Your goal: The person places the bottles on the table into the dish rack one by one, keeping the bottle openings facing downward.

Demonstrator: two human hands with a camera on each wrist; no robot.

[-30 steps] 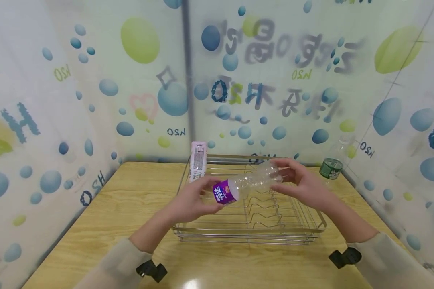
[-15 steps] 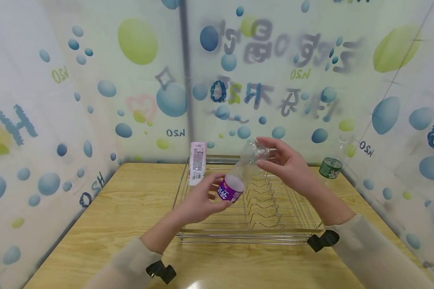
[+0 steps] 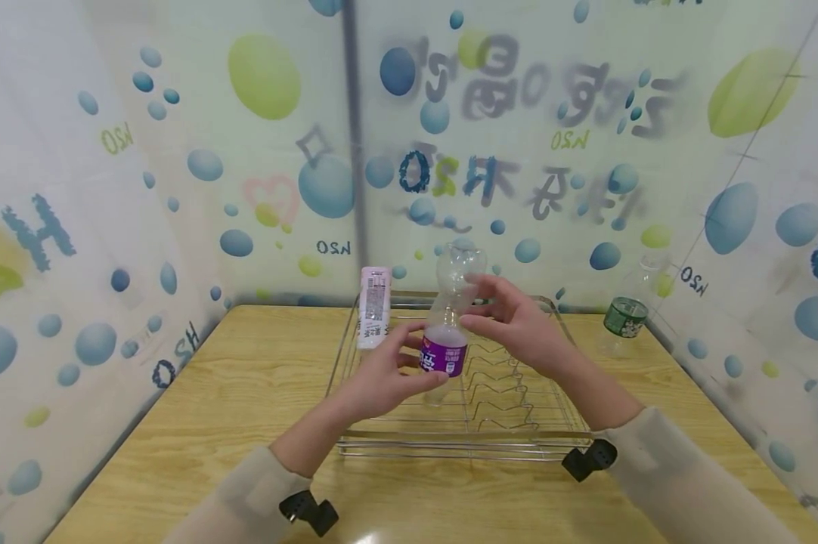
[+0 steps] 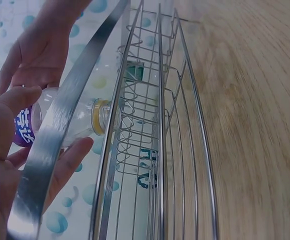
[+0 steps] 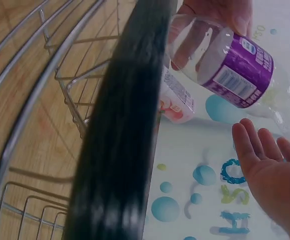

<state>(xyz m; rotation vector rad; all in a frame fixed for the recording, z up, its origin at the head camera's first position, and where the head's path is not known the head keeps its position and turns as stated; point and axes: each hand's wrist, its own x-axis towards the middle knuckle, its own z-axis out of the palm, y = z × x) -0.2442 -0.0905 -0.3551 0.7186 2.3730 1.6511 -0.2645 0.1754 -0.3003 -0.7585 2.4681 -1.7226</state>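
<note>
A clear plastic bottle (image 3: pixel 444 351) with a purple label is held upside down above the wire dish rack (image 3: pixel 491 435). Its neck, with a yellow ring (image 4: pixel 99 116), points down in the left wrist view. My left hand (image 3: pixel 388 378) grips the bottle around the label, thumb in front and fingers behind. Beside the upper part of the bottle is my right hand (image 3: pixel 521 325), its fingers extended and loosely bent; the right wrist view shows its palm (image 5: pixel 277 185) facing the bottle without closing on it. Whether the fingertips touch the plastic is hard to tell.
At the rack's back left corner stands a pink and white bottle (image 3: pixel 373 306). A clear bottle with a green label (image 3: pixel 625 317) stands on the wooden table (image 3: pixel 246 378) to the right of the rack. A patterned curtain (image 3: pixel 280 189) closes off the back and sides.
The bottle has turned from lying slanted to nearly upright with its neck down. My right hand has let go of its base end and moved left and lower along it.
</note>
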